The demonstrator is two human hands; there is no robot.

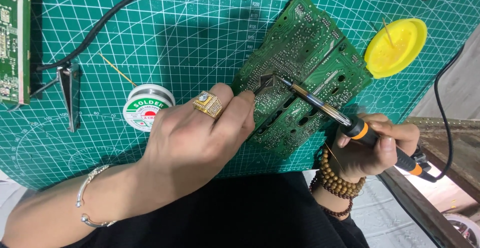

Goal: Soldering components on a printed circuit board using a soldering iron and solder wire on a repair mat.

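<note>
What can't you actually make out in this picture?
Head view:
- Tweezers: their grip end is hidden under the left hand.
- Soldering iron: its tip meets the green circuit board, but the joint is too small to see.
- Second board: cut off by the left edge.
- Solder spool: partly behind the left hand.

left hand (pixel 192 143): gold ring, silver bangle | right hand (pixel 372 148): brown bead bracelets | clothing: black

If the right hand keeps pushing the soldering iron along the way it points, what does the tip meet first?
The right hand aims the soldering iron up-left; its tip seems already at the tweezers on the green circuit board, though contact is unclear.
</note>
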